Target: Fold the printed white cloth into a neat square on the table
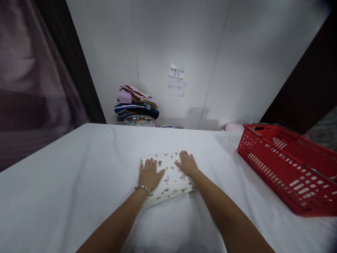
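A folded white cloth (171, 177) with small printed plants and birds lies in front of me on the white-covered table (92, 182). Its layers show along the near edge. My left hand (150, 174) rests flat on the cloth's left side, fingers apart, with a bracelet (142, 188) at the wrist. On the far right part of the cloth lies my right hand (187, 163), palm down and fingers stretched out. Neither hand grips anything. The palms hide parts of the print beneath them.
A red plastic basket (279, 172) with metal handles stands on the right of the table. Beyond the far edge is a stack of folded clothes (137, 107) against the white wall, where two paper notes (176, 88) hang. A pinkish curtain (34, 73) hangs at left.
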Demonstrator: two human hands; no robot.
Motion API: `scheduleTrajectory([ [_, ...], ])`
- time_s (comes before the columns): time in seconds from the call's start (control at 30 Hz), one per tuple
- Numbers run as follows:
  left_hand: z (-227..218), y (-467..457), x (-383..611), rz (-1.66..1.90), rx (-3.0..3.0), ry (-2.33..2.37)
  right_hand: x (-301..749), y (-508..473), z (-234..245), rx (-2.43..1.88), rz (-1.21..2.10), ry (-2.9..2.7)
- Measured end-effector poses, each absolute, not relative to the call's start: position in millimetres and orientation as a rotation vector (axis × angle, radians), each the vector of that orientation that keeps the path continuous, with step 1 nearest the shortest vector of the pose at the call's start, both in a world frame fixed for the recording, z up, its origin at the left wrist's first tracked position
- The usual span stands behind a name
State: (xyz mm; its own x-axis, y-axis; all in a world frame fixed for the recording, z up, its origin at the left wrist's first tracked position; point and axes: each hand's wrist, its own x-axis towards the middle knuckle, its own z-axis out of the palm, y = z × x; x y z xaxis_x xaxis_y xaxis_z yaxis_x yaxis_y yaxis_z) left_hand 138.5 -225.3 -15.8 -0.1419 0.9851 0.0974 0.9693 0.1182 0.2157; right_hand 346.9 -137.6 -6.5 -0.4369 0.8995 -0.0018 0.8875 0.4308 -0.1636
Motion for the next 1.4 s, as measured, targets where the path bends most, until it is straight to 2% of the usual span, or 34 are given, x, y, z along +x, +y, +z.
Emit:
scheduleTrajectory([
  [0.3,3.0,-215.6,135.2,0.242,1.904,2.307,344.2,-140.7,-4.0,-1.647,0.188,-2.613],
  [0.6,-12.3,-209.8,122.8,0.297,1.882,2.339,327.0,-136.9,14.4,-1.738,0.246,-2.618],
  [0.77,-12.4,-209.7,123.8,0.300,1.875,2.344,299.9,-144.9,7.6,-1.387,0.149,-2.674],
  [0.9,-10.9,-211.0,124.5,0.303,1.874,2.332,295.7,-151.9,-5.1,-1.368,0.206,-2.679],
  [1.07,-9.4,-212.7,125.1,0.293,1.860,2.338,302.5,-148.7,0.9,-1.380,0.280,-2.713],
  [1.4,-14.7,-210.6,124.4,0.306,1.868,2.341,342.6,-140.5,-7.3,-1.534,0.045,-2.619],
])
